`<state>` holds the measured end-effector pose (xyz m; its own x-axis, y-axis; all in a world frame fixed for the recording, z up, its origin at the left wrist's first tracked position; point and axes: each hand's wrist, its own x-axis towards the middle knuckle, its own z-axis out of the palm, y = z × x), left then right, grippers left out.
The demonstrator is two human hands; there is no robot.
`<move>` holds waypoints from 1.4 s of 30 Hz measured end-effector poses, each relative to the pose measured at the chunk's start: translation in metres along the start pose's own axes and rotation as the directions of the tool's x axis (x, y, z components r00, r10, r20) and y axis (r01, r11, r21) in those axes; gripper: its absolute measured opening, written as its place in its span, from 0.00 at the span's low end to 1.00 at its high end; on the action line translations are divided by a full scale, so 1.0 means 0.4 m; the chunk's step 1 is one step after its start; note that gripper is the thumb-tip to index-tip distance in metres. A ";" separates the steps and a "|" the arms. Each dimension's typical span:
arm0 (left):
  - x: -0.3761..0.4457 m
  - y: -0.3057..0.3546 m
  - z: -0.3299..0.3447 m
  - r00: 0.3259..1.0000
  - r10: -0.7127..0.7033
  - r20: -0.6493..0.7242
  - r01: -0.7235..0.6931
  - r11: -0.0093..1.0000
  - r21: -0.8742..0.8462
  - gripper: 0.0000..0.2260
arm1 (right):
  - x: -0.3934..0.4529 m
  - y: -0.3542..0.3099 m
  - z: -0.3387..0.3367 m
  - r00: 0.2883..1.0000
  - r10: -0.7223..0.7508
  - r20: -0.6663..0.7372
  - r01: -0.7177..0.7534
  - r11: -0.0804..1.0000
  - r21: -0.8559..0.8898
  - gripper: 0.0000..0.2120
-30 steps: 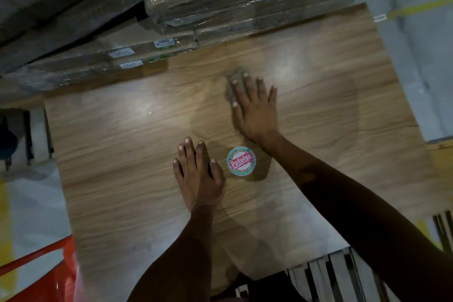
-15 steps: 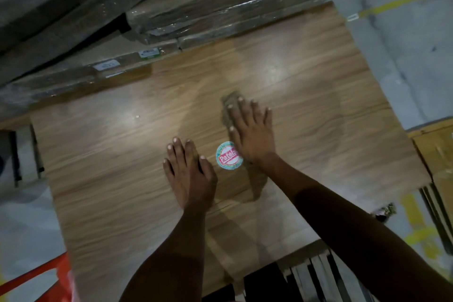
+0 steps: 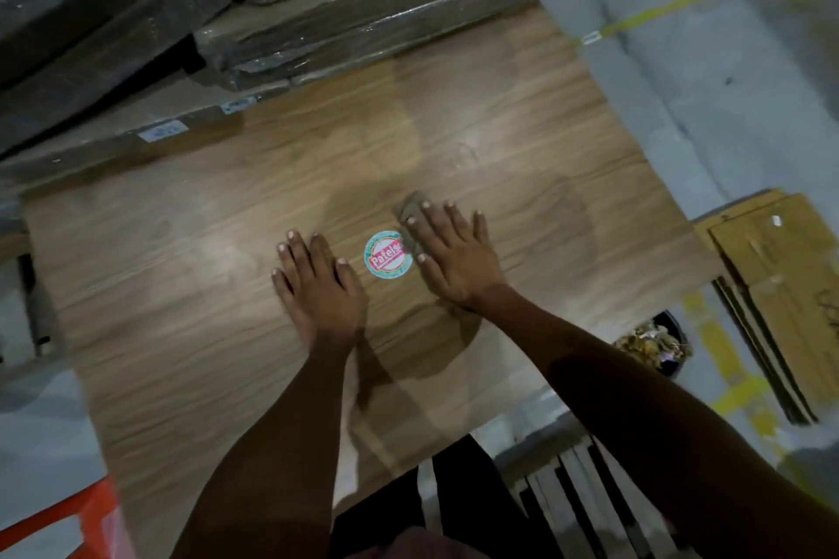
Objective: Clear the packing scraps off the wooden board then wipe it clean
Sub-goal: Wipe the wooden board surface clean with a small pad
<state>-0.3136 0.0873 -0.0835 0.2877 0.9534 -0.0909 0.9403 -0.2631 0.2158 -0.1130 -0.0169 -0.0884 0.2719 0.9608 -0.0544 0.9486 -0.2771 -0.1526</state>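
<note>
wooden board flat, no scraps visible, wiping stage | left hand flat, fingers straight, steadying board | right hand pressing cloth with straight fingers | advice: keep even pressure, overlap strokes, pass around round sticker

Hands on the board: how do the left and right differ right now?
The right hand presses a brownish cloth under its fingers; the left hand lies on bare wood. The right hand sits right of the round sticker, the left hand left of it. Both lie flat, fingers straight, on the wooden board.
</note>
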 end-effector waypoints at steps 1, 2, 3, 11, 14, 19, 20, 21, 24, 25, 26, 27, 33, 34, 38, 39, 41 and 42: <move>0.001 -0.003 0.002 1.000 0.017 0.019 -0.017 1.000 0.002 0.26 | -0.006 0.027 -0.008 1.000 -0.002 0.009 0.002 1.000 -0.021 0.30; 0.000 -0.006 0.004 0.999 0.037 0.035 -0.037 0.999 0.004 0.27 | -0.012 0.053 -0.015 0.997 0.077 0.014 -0.077 0.997 -0.024 0.30; -0.005 -0.008 0.005 0.997 0.059 0.050 -0.059 0.998 0.009 0.28 | -0.015 0.074 -0.019 0.975 0.222 0.002 -0.222 0.975 -0.006 0.30; -0.235 -0.023 0.029 0.974 0.221 0.059 -0.222 0.975 0.015 0.29 | -0.037 -0.055 -0.006 0.981 0.159 0.114 -0.164 0.986 0.036 0.31; -0.305 -0.036 0.031 0.957 0.258 0.130 -0.264 0.964 0.026 0.29 | -0.048 -0.012 -0.020 0.991 0.035 0.130 -0.039 0.999 0.025 0.31; -0.313 -0.074 0.016 0.928 0.336 0.160 -0.337 0.941 -0.019 0.30 | -0.021 0.006 -0.052 0.782 0.608 0.132 -0.623 0.769 0.144 0.32; -0.311 -0.079 0.013 0.927 0.340 0.160 -0.340 0.940 -0.027 0.30 | -0.035 -0.012 -0.048 0.790 0.594 0.149 -0.612 0.777 0.148 0.32; -0.312 -0.079 0.009 0.928 0.336 0.163 -0.335 0.942 -0.037 0.30 | -0.057 -0.031 -0.041 0.841 0.517 0.158 -0.537 0.834 0.127 0.32; -0.314 -0.059 -0.005 0.932 0.323 0.166 -0.319 0.946 -0.053 0.29 | -0.138 -0.024 -0.046 0.963 0.115 0.243 -0.134 0.989 0.065 0.32; -0.316 -0.056 -0.013 0.926 0.321 0.197 -0.316 0.947 -0.059 0.30 | -0.155 0.003 -0.055 0.960 0.046 0.275 -0.065 0.996 0.060 0.33; -0.319 -0.057 -0.021 0.918 0.314 0.241 -0.307 0.949 -0.069 0.31 | -0.173 0.033 -0.058 0.956 0.055 0.287 -0.067 0.997 0.032 0.33; -0.324 -0.061 -0.026 0.910 0.307 0.280 -0.297 0.952 -0.080 0.32 | -0.192 0.060 -0.060 0.948 0.140 0.287 -0.152 0.988 0.021 0.33; -0.379 -0.086 -0.048 0.912 0.264 0.315 -0.248 0.965 -0.091 0.36 | -0.290 0.024 -0.064 0.838 0.457 0.298 -0.510 0.849 0.133 0.31; -0.393 -0.079 -0.048 0.920 0.241 0.309 -0.226 0.971 -0.083 0.36 | -0.301 -0.008 -0.057 0.865 0.392 0.314 -0.447 0.886 0.125 0.31; -0.476 -0.026 -0.041 0.930 0.108 0.353 -0.105 0.994 -0.027 0.31 | -0.366 -0.082 -0.048 0.923 0.047 0.381 -0.095 0.990 0.109 0.32; -0.492 -0.016 -0.037 0.930 0.081 0.359 -0.078 0.997 -0.022 0.31 | -0.372 -0.067 -0.052 0.926 0.004 0.378 -0.049 0.993 0.108 0.31; -0.509 -0.004 -0.033 0.934 0.070 0.349 -0.071 0.997 -0.009 0.32 | -0.363 0.002 -0.071 0.940 0.053 0.338 -0.078 0.995 0.058 0.30; -0.512 -0.003 -0.032 0.934 0.071 0.349 -0.072 0.997 -0.011 0.31 | -0.357 0.045 -0.080 0.935 0.135 0.327 -0.161 0.985 0.055 0.29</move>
<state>-0.3758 -0.1056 -0.0527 0.3992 0.8204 -0.4093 0.9151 -0.3292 0.2326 -0.1294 -0.1588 -0.0517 0.3296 0.8581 -0.3938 0.8820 -0.4286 -0.1958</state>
